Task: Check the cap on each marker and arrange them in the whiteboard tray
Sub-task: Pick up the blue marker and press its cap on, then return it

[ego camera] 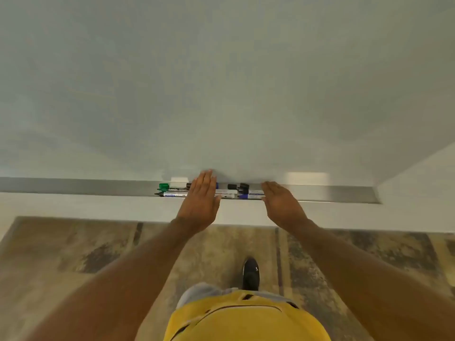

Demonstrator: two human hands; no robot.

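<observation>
Several whiteboard markers lie bunched lengthwise in the metal tray [73, 185] under the whiteboard. A green-capped marker [170, 186] is at the left end, a blue-labelled one [172, 194] lies in front of it, and black-capped ones [237, 186] sit toward the right beside a blue marker [251, 196]. My left hand [200, 200] is flat, fingers straight together, and it covers the middle of the bunch. My right hand [280, 203] is flat too, edge-on at the right end of the markers. Neither hand grips a marker.
The whiteboard [221, 82] fills the upper view, its right edge meeting a white wall [423, 173]. Below the tray runs a white ledge [98, 207]. On the patterned floor [73, 254] I see one black shoe [251, 274] and my yellow shirt.
</observation>
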